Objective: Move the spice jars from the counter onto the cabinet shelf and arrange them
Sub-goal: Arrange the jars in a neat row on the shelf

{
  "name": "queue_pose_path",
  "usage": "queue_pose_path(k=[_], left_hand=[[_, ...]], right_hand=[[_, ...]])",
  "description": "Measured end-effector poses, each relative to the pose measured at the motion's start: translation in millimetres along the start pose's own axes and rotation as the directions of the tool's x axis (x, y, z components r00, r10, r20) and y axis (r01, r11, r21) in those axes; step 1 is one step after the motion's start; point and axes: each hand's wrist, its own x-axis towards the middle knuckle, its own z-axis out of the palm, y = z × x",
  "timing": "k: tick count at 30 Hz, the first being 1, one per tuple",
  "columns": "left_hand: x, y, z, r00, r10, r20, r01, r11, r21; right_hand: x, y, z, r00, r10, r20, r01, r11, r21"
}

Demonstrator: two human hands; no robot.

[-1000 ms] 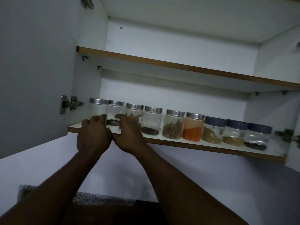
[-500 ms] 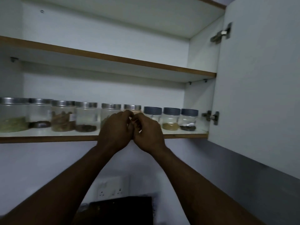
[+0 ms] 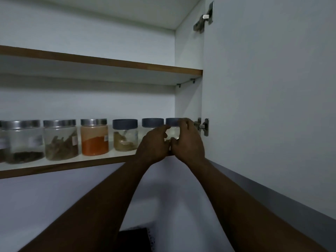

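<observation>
A row of spice jars stands on the lower cabinet shelf (image 3: 72,166). From the left come silver-lidded jars with dark seeds (image 3: 23,140) and brown bark (image 3: 61,140), an orange-powder jar (image 3: 94,137), then a blue-lidded jar of brown powder (image 3: 125,135). My left hand (image 3: 154,144) covers the front of the middle blue-lidded jar (image 3: 152,122), fingers curled on it. My right hand (image 3: 189,142) wraps the right side of the rightmost blue-lidded jar (image 3: 172,122) by the cabinet wall. Both jars stand on the shelf, their lower halves hidden by my hands.
The open cabinet door (image 3: 272,106) hangs close on the right, with its hinge (image 3: 202,126) just beside my right hand. An upper shelf (image 3: 109,62) runs overhead. A dark object (image 3: 132,239) lies far below between my forearms.
Both hands have slid rightward along the row, from the leftmost silver-lidded jars past the middle ones to the last two blue-lidded jars. My view turned right with them.
</observation>
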Motion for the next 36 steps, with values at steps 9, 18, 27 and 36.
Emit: queue_pose_path(k=[9,18,27,36], left_hand=[[38,-15,33,0.996,-0.071,-0.054,0.074,0.995,0.066],[62,-30,36,0.98,-0.181,0.08,0.171,0.978,0.12],[78,-41,49,0.958,-0.186,0.217,0.137,0.965,0.222],[97,-54,49,0.896,-0.27,0.351,0.161,0.937,0.31]], right_hand=[[56,27,10,0.972,-0.079,0.221,0.142,0.948,-0.286],[68,37,44,0.991,-0.116,0.065,0.13,0.94,-0.314],[99,43,75,0.986,-0.083,0.146,0.125,0.944,-0.306],[122,60,95,0.959,-0.082,0.271,0.16,0.946,-0.282]])
